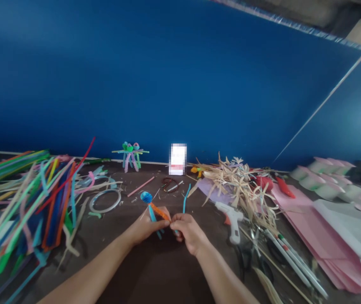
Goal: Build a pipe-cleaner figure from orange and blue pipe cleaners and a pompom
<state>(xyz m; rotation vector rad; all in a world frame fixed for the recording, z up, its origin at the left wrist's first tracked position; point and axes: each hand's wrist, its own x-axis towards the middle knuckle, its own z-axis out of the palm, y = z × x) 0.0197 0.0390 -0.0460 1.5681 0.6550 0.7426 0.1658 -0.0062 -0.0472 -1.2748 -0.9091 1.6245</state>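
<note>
Dark table [155, 270]; blue-headed figure [152, 212] slants up-left from left hand [147, 224].

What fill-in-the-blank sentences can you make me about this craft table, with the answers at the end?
The left hand holds a craft piece with a blue round top and a twisted ____ strip. The glue gun to the right of the right hand is mostly ____. The strip reaching highest from the left-hand pile is ____.

Missing words: orange; white; red.
</note>
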